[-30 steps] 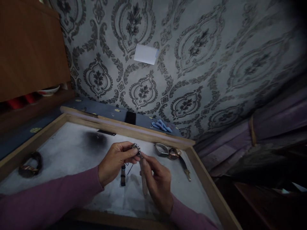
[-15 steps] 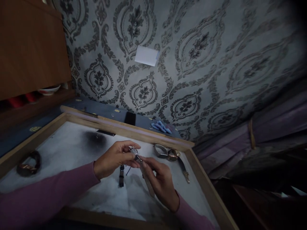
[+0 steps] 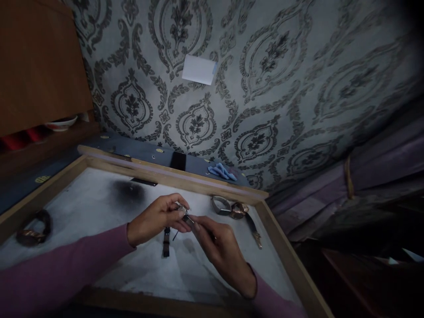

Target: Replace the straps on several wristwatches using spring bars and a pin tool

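Note:
My left hand (image 3: 155, 218) is closed around a small silver-cased wristwatch (image 3: 181, 209), gripped between thumb and fingers. Close against it, my right hand (image 3: 217, 245) pinches a dark, narrow watch strap (image 3: 189, 220) at the edge of the watch case. Fingers cover much of the strap, so whether it is joined to the case cannot be made out. Below my hands, a short dark strap piece (image 3: 166, 243) lies on the white tray floor, with a thin dark strip (image 3: 176, 235) beside it.
The wood-framed tray (image 3: 285, 247) holds a watch (image 3: 35, 229) at left and several straps and watches (image 3: 236, 210) at right. A flat black piece (image 3: 144, 181) lies near its back edge. Behind are a black phone-like slab (image 3: 178, 160) and a blue cloth (image 3: 222, 171).
My right hand has turned slightly, and the long pale strip that hung below its fingers no longer shows. Both hands stay together at the watch. The view has shifted a little.

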Demonstrator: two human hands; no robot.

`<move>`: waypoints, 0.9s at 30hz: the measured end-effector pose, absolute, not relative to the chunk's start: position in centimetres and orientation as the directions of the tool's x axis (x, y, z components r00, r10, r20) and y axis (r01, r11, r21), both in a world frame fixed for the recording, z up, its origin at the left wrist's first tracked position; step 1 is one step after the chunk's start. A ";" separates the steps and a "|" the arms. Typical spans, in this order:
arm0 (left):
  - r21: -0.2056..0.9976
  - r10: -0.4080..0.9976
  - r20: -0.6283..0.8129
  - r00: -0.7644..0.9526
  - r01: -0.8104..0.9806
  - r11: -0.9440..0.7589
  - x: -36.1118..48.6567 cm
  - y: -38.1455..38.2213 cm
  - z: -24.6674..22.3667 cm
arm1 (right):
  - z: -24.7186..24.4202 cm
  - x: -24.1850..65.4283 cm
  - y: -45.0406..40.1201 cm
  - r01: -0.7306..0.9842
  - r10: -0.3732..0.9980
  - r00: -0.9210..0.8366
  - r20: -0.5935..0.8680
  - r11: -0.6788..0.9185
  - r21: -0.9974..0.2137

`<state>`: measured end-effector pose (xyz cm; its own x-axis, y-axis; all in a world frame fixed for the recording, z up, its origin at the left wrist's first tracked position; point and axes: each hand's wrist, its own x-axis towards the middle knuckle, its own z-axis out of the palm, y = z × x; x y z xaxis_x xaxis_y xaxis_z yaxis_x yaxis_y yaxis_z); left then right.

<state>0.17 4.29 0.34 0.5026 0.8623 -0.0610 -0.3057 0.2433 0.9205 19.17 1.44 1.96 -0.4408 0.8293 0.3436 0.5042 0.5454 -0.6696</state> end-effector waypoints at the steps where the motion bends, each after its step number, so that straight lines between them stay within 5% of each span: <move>1: 0.920 0.865 -0.061 0.498 -0.308 0.243 0.2 4.3 0.3 | 1.5 19.0 1.3 0.501 0.831 -0.418 0.367 0.548 -0.670; 14: 0.953 0.907 -0.081 0.413 -0.233 0.191 0.8 3.8 0.5 | 0.1 18.1 0.6 0.418 0.893 -0.236 0.383 0.449 -0.790; 27: 0.952 0.919 -0.062 0.388 -0.252 0.171 0.9 3.6 0.7 | -0.2 17.8 0.7 0.233 0.972 -0.147 0.182 0.213 -0.949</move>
